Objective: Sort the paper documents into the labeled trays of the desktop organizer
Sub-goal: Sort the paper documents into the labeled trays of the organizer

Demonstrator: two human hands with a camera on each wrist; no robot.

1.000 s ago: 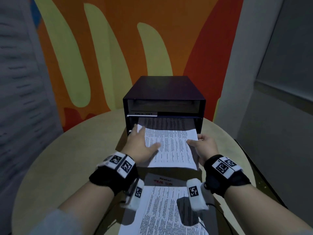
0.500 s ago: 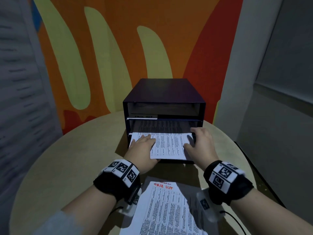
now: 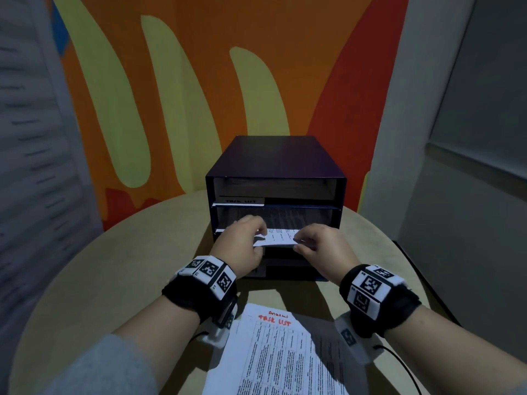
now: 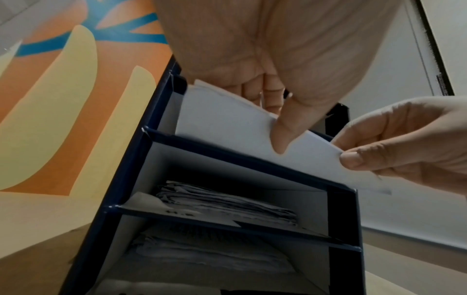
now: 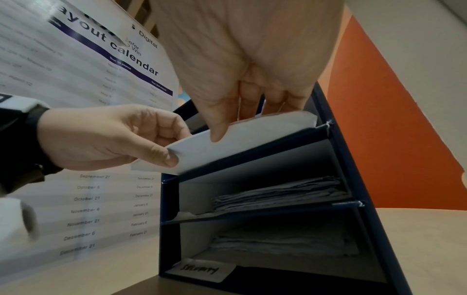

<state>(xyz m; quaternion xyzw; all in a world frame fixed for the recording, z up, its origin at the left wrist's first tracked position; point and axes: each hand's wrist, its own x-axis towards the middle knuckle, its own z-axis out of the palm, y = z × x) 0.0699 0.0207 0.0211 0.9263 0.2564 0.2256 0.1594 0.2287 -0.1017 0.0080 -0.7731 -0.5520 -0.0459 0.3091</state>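
Both hands feeding one printed sheet into a tray of the organizer.

I pinch the sheet [image 3: 281, 237] at its near edge, thumbs under and fingers [image 4: 279, 137] curled on top: left hand [image 3: 242, 246] at one corner, right hand [image 3: 322, 246] at the other, which I judge keeps it flat and square to the slot. Most of the sheet lies inside the organizer [image 3: 273, 163]; only a strip projects between my fingers. More papers [image 3: 273, 354] wait on the surface [image 3: 85, 280].

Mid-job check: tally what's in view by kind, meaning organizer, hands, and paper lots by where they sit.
Organizer: 1
Hands: 2 (left hand, right hand)
Held document at the tray mouth: 1
Stacks in lower trays: 2 (upper stack, lower stack)
Table pile: 1
Total: 7
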